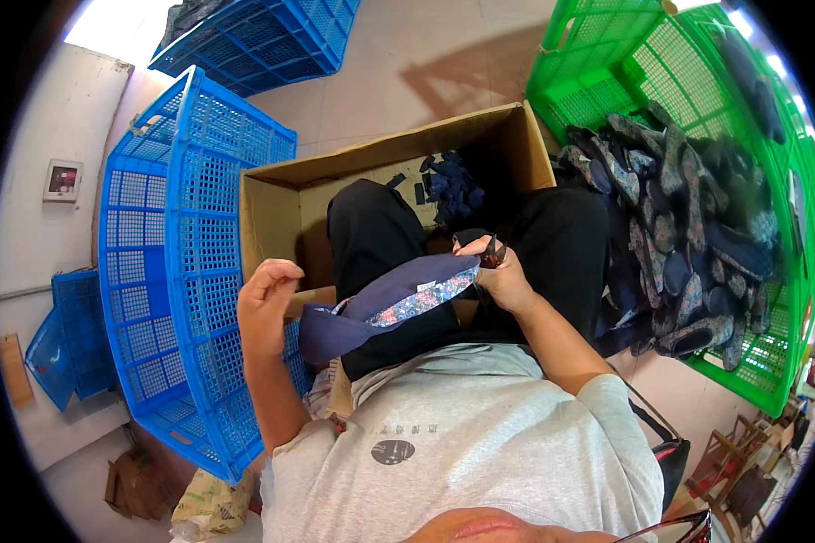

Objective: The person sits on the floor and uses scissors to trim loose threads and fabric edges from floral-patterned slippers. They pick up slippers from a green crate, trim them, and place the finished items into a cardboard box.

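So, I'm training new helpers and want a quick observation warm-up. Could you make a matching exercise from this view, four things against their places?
Things
1. Navy fabric piece with floral lining
2. Small dark-blue fabric scraps
3. Pile of dark and floral fabric pieces
4. Tall blue plastic mesh crate

Places
A. In the green plastic mesh basket
B. Gripped at one end by the right hand
C. Left of the brown cardboard box
D. Inside the brown cardboard box

Pairs: 1-B, 2-D, 3-A, 4-C
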`<state>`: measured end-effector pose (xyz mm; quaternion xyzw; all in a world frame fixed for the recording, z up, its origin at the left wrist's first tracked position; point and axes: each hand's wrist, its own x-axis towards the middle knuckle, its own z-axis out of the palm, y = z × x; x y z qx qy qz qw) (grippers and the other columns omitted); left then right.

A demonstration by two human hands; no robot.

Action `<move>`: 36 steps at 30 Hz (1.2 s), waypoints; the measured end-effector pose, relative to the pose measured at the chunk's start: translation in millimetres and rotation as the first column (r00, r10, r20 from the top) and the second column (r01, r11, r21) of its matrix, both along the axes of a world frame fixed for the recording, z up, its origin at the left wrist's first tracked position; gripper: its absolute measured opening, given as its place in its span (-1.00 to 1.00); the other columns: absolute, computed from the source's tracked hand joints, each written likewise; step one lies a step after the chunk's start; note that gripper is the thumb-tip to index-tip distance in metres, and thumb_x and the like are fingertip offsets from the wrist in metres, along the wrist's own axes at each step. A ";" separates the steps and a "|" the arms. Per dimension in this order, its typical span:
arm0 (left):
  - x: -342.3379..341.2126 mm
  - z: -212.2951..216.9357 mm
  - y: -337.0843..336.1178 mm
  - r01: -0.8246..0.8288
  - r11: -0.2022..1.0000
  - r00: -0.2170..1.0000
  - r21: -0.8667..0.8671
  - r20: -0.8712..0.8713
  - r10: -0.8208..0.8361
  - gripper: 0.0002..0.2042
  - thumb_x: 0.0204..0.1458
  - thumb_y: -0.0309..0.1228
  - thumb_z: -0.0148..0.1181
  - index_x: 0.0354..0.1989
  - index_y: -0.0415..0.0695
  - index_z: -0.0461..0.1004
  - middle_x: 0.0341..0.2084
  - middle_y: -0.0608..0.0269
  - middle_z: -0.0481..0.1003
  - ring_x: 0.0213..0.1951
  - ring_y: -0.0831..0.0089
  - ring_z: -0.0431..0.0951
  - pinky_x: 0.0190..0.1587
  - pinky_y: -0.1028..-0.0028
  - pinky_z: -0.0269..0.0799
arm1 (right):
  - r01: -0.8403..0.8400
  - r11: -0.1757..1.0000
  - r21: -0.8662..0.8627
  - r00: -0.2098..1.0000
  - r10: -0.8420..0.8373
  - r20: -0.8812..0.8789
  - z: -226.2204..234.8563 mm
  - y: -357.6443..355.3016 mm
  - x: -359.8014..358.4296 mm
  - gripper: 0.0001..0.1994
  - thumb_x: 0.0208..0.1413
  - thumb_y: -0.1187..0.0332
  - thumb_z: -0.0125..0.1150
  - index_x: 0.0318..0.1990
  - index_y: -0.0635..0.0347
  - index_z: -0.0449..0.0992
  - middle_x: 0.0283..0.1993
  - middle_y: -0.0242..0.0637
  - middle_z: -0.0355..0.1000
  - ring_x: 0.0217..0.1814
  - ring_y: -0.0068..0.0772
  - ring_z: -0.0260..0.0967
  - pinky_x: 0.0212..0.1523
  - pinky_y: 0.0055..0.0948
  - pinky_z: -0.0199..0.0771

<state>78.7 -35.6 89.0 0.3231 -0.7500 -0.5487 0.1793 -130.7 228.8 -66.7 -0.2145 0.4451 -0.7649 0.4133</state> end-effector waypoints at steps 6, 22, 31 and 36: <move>-41.3 32.3 67.3 0.243 0.858 0.969 -0.453 0.081 -0.231 -0.86 -0.08 -0.67 0.22 -0.35 -0.18 0.56 -0.38 0.16 0.51 -0.25 0.25 0.54 -0.17 0.38 0.43 | -0.011 1.000 0.010 0.999 0.011 -0.039 -1.3 1.8 0.5 -0.74 0.06 0.65 0.28 -0.07 0.28 0.55 0.03 -0.28 0.47 0.11 -0.41 0.41 0.22 -0.38 0.33; -91.3 20.4 108.1 0.606 0.488 0.793 -0.628 0.527 -0.306 -0.61 -0.07 -0.50 0.26 0.01 -0.09 0.49 -0.26 0.13 0.51 -0.25 0.12 0.55 -0.19 0.25 0.46 | 0.001 0.996 0.092 0.990 -0.014 0.139 20.4 6.4 -0.2 -0.77 0.21 0.45 0.22 0.00 0.22 0.49 -0.14 -0.30 0.54 -0.25 -0.60 0.43 -0.23 -0.59 0.42; -81.1 -32.1 19.7 0.082 0.780 0.996 0.620 -0.024 -0.085 -0.71 0.30 -0.30 0.04 -0.02 -0.30 0.49 -0.17 0.20 0.59 -0.19 0.49 0.59 -0.09 0.45 0.51 | 0.055 0.992 0.114 0.930 -0.092 0.355 10.9 -3.6 2.8 -0.76 0.28 0.27 0.17 0.02 0.14 0.47 -0.21 -0.33 0.54 -0.47 -0.72 0.24 -0.57 -0.75 0.10; -81.4 -58.3 5.5 0.058 0.545 0.998 0.836 -0.034 -0.056 -0.67 0.35 -0.25 -0.05 -0.02 -0.28 0.49 -0.25 0.24 0.60 -0.35 0.54 0.62 -0.26 0.49 0.62 | -0.006 0.986 0.168 0.933 -0.055 0.356 5.3 -2.5 4.3 -0.76 0.26 0.28 0.20 0.02 0.11 0.48 -0.21 -0.36 0.55 -0.46 -0.75 0.24 -0.57 -0.76 0.09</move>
